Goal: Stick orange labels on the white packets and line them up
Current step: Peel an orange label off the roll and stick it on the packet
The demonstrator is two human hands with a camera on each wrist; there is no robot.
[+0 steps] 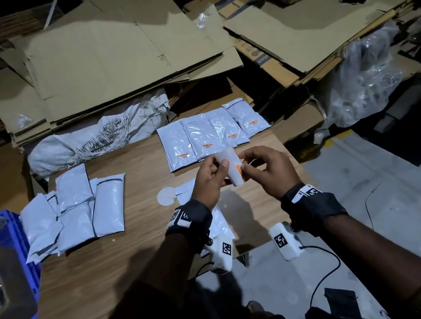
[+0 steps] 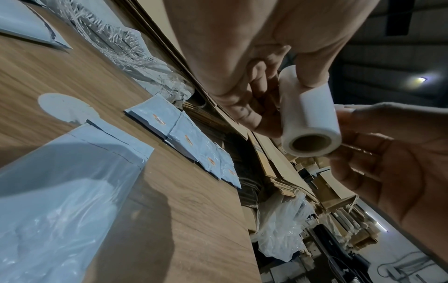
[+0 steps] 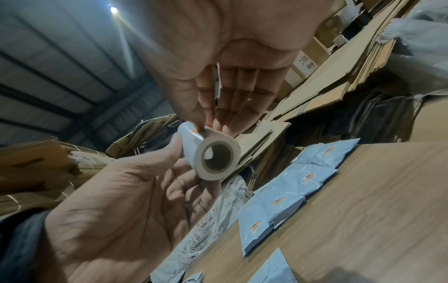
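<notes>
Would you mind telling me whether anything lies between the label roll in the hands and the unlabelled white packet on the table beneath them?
Nothing visible does: the white label roll, held by the left hand and right hand, hangs over the white plastic packet with only air between.

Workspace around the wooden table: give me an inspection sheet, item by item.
Surface: wooden table, mostly covered by packets.
Job's things: four labelled packets in a row at the far edge; pile of unlabelled packets at left; one packet under the hands; label roll held above it.
Clutter: round white backing scrap; frayed woven sack.
Grippers: left hand grips the roll; right hand pinches at an orange label on it.
Cables: black cable from the right wrist camera.
Surroundings: flattened cardboard sheets, blue crate, clear plastic bag.
</notes>
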